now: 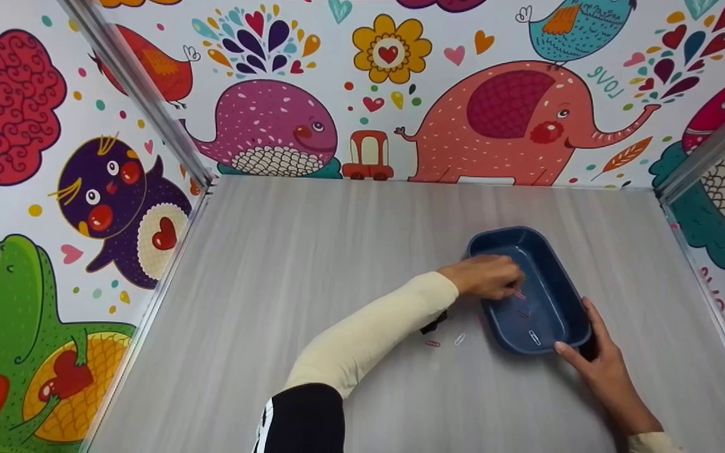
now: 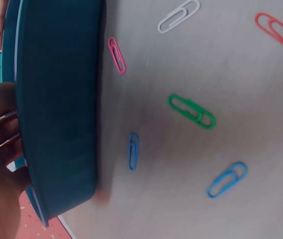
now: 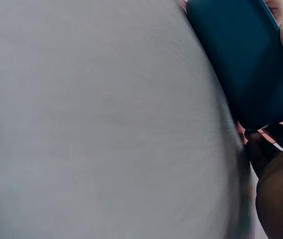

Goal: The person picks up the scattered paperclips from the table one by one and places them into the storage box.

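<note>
Over the blue tray [image 1: 554, 302], the left hand [image 1: 491, 277] curls its grip, any hold hidden; the right hand [image 1: 601, 365] pinches the rim.

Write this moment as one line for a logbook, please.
left hand: over blue tub, hold unclear | right hand: grips tub corner | paper clips: some inside tub, others on table

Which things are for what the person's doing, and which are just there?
Seem part of the job:
blue tub, held by the right grip
white paper clip inside the tub
green paper clip and pink paper clip, outside the tub

Just there:
table underneath
elephant picture on the wall
whale picture, also on the wall
</note>
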A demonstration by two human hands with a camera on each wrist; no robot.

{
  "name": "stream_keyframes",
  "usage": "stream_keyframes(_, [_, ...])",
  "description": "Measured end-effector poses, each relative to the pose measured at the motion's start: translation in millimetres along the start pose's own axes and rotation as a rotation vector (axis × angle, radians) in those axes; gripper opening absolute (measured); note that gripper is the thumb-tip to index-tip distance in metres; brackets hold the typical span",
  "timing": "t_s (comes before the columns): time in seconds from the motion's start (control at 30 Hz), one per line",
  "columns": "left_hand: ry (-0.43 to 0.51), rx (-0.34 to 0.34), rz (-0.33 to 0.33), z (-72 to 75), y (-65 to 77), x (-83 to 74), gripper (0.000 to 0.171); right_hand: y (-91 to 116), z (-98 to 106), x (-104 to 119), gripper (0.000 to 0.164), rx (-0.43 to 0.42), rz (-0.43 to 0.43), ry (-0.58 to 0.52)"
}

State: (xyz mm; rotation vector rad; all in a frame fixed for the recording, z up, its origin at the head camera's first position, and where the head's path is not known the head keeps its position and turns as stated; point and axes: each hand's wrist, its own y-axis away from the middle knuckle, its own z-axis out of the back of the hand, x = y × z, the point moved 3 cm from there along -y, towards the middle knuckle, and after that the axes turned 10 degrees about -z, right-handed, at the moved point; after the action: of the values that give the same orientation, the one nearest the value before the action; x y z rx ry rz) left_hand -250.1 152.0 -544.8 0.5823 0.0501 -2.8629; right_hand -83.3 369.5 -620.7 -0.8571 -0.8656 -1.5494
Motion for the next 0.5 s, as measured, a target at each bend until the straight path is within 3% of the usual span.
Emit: stream_keyframes(0.5, [0.006, 0.071, 0.014, -12.4, -13.6, -2.9, 0.018, 0.6, 1.3, -1.9, 0.103, 0.001, 0.004, -0.010])
